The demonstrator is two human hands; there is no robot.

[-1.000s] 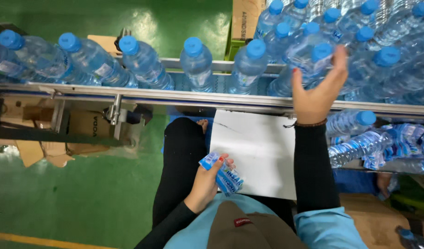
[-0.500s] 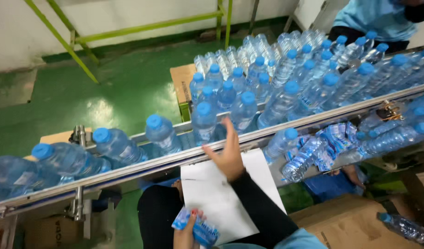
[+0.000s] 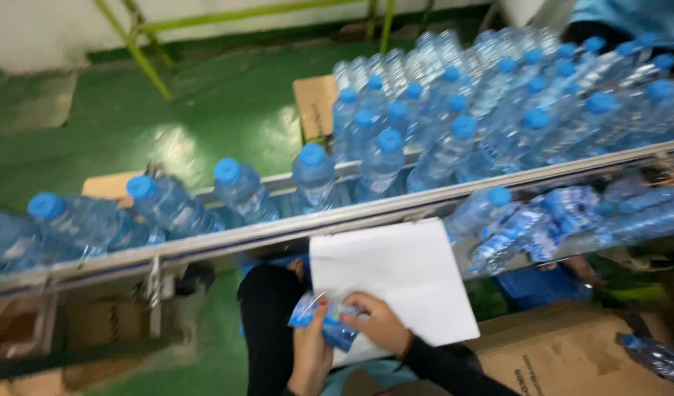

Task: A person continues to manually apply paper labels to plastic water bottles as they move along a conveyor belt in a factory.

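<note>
- Two sets of fingers are closed on one thing. A bundle of blue labels (image 3: 329, 324) is pinched from below by the left hand (image 3: 307, 356) and covered from above by the curled right hand (image 3: 379, 324).
- The bundle is held low over the lap, against the near edge of a white sheet (image 3: 399, 275) laid across the knees. Blur hides whether a single label is being peeled off.
- The step in hand is judged to be sorting or separating labels from the bundle. No bottle is touched.
- Any reach to the line would call for one hand to be freed while the bundle is kept clamped in the other.
- Just beyond the sheet, a metal conveyor rail (image 3: 278, 229) is seen. Blue-capped water bottles (image 3: 315, 176) are carried behind it, singly at left and crowded at right.
- More bottles, lying flat (image 3: 524, 227), are piled under the rail at right. A cardboard box (image 3: 572, 352) sits beside the knees, and a green floor (image 3: 227, 117) lies behind the line.
- Compared with half a second earlier, the right hand has been brought down from the rail to the bundle. The left hand has stayed on the bundle.
</note>
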